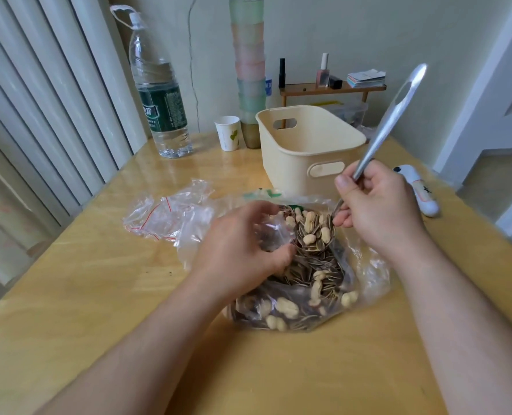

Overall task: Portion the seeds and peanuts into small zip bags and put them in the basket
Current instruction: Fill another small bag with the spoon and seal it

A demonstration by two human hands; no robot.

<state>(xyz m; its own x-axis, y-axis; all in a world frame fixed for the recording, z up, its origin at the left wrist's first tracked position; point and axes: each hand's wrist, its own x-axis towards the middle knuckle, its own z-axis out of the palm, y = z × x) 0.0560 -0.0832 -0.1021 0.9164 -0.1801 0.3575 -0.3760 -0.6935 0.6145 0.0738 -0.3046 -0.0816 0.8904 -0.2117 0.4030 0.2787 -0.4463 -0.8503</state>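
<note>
On the wooden table [98,265], right in front of you, a large clear bag [293,295] of striped seeds [308,274] and peanuts [287,308] is lying open. Your right hand [377,205] is gripping a long metal ladle [389,121] by its handle, fingers curled and pressed around the shaft with the thumb laid along it, and the handle is slanting up and away from you. The ladle's bowl [314,232] is sitting heaped with seeds and peanuts just above the big bag's mouth. Your left hand [242,247] is reaching in beside that bowl, fingers bent and pinching a piece of clear plastic [266,235] right against the scoop; whether that plastic is a small zip bag or the big bag's rim, you cannot tell from here. A crumpled pile of small zip bags [164,214] with red seal lines is lying just left of the large bag. The cream basket [308,148] is standing beyond the bag, close behind your right hand, and no bags are showing in the part of its inside you can see. Farther back, a water bottle [158,94], a paper cup [228,133] and a tall stack of pastel cups [250,73] are standing near the wall, and a white object [422,190] is lying to the right of your hand.
</note>
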